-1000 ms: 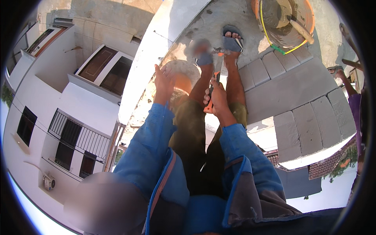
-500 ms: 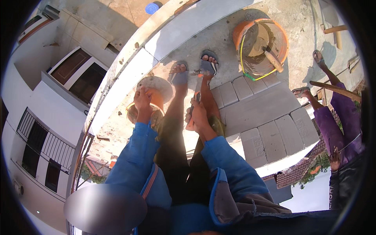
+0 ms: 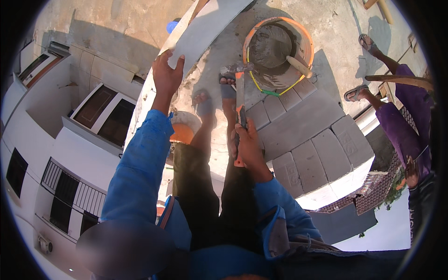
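Note:
My right hand grips the orange-and-black handle of a hammer, whose grey, mortar-stained head points away from me, beside an orange bucket of mortar. My left hand reaches forward with fingers apart and nothing in it. It is over the inner edge of a curved row of pale blocks; I cannot tell whether it touches them. Below the hammer's head are my sandalled feet.
The orange mortar bucket has a wooden-handled tool in it. Stacked grey blocks stand at my right. A second orange bucket is partly hidden by my left leg. At far right stands a person in purple trousers.
My left hand has moved forward from above the small bucket to the pale blocks, its fingers spreading. The hammer now extends forward in my right hand, and the view has shifted.

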Available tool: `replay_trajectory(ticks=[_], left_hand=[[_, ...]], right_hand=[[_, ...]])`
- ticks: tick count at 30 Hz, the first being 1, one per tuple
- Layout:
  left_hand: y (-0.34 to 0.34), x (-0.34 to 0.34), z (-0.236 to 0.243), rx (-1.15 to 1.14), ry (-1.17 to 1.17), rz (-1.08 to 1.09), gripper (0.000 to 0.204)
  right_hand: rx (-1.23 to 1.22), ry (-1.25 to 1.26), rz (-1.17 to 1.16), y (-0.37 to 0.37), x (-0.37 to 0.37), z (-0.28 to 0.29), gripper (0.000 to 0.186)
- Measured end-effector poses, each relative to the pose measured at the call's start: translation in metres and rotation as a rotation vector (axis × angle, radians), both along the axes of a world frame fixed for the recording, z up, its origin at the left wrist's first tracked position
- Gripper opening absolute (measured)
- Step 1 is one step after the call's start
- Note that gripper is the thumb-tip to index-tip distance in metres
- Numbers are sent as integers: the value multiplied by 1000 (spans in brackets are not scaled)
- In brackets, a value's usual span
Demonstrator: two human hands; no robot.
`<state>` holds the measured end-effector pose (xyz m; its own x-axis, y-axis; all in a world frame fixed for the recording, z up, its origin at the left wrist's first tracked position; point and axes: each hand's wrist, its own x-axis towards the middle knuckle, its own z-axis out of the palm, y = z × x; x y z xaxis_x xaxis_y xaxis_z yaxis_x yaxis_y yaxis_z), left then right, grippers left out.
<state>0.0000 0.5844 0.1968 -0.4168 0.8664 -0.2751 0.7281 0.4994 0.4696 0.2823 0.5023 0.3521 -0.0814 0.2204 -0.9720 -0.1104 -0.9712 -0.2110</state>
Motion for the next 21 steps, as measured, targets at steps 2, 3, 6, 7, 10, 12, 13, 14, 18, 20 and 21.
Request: replay_trajectory(ticks=[2, 3, 6, 7, 10, 12, 13, 14, 18, 20, 21], left_hand=[[34, 20, 6, 45, 115, -276, 48], [50, 30, 7, 72, 123, -392, 52], [91, 60, -5, 128, 143, -664, 63], [104, 72, -5, 137, 168, -719, 64], [149, 102, -16, 134, 232, -830, 71], [176, 110, -30, 182, 289, -854, 72], [189, 115, -37, 148, 336, -872, 76], [200, 114, -41, 114, 385, -893, 77], [217, 99, -58, 25, 504, -992, 83], [216, 88, -64, 134, 425, -1033, 84], [215, 92, -64, 81, 422, -1051, 87]], right_hand=[[97, -24, -2, 35, 15, 8, 15], [147, -38, -2, 51, 24, 4, 15], [540, -312, 304, 100, 54, -26, 38], [734, -458, 435, 126, 60, -28, 40], [893, -567, 524, 191, 85, -35, 47], [1079, -632, 544, 221, 93, -55, 48], [1207, -670, 550, 235, 100, -67, 49], [1341, -707, 552, 246, 103, -80, 49], [1289, -801, 680, 258, 100, -130, 39], [1192, -828, 790, 251, 97, -164, 33], [1136, -819, 833, 245, 97, -176, 32]])
